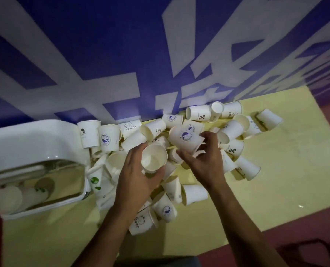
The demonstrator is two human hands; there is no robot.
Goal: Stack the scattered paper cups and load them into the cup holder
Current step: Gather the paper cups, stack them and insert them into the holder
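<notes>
I see one yellow counter (275,170), one white cup holder (35,143) at its left edge, and a heap of paper cups (197,193) beside it — too tangled to count. My left hand (137,174) grips one open cup (154,158); my right hand (204,162) clasps one whale-printed cup (185,138) — two held.

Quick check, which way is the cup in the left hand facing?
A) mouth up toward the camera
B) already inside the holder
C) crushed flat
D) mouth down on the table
A: the left hand grips a cup whose open rim and inner bottom face the camera, above the pile and apart from the holder at the left.
</notes>
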